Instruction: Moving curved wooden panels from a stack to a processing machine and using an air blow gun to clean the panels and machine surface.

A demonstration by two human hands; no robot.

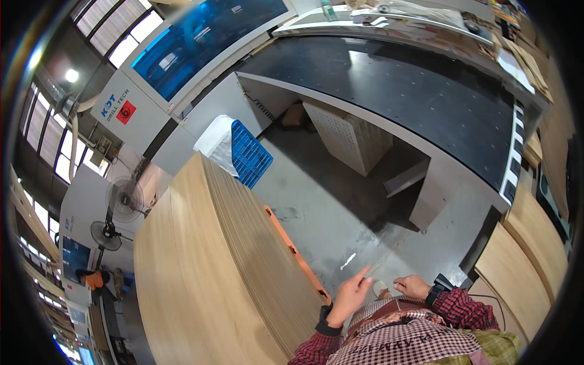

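My left hand (351, 297) is in front of my body, beside the near edge of a tall stack of wooden panels (201, 243). Its index finger points outward, and nothing shows in its grasp. To the right of it my right hand (413, 287) has its fingers curled in, with no object visible in them. Both hands hang in the air over the floor, apart from each other and touching nothing. Dark bands circle both wrists below red-and-black checked sleeves. A checked apron (401, 340) covers my front.
An orange rail (298, 255) runs along the stack's base. Ahead stands a machine with a black perforated table (389, 85), panels (350, 137) leaning beneath it. A blue crate (250, 155) with white sheeting is beyond the stack. More boards (517, 274) lie right. Fans and a person (100, 281) are far left.
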